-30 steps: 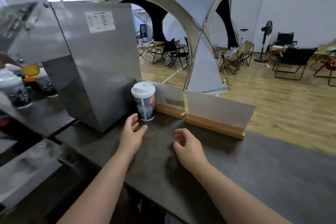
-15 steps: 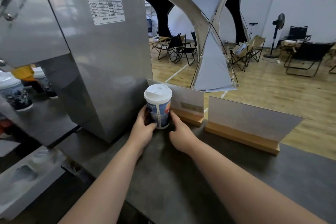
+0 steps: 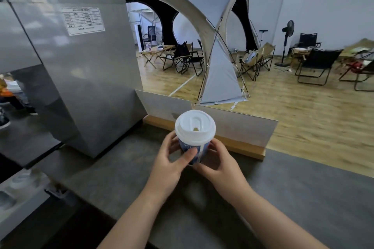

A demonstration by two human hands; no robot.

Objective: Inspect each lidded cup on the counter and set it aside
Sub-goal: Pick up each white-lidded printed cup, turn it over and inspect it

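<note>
Presently under inspection: one lidded cup (image 3: 192,149), with a blue-printed paper wall and a white lid (image 3: 195,125) seated on top.

Progress, as judged: the look-over of this cup is in hand, with its lid turned up toward the viewer. Setting it aside is not yet done. What remains is to check the lid seat and wall, put the cup down apart, then take any cup left.

Location: mid-scene, held between both hands over the dark counter (image 3: 293,198), just near of the sign boards (image 3: 238,129) in their wooden base (image 3: 244,148). A soft shadow on the counter suggests the cup is lifted clear, though the hands hide its foot.

Left hand (image 3: 169,166): thumb laid across the near wall of the cup, fingers curled round its left and far side.

Right hand (image 3: 219,164): fingers curled round the right side low down, thumb tucked near the base. Both hands grip; neither is spread.

Contents: not visible, since the lid covers the mouth. Its sip hole (image 3: 196,129) shows a small tan spot, possibly drink, but too small to tell.

Other containers: at the far left edge, under the overhang of the steel machine (image 3: 85,79), there are parts of further cups (image 3: 4,120). They are blurred and cut off, so their number, contents and whether they are already inspected cannot be told.
</note>
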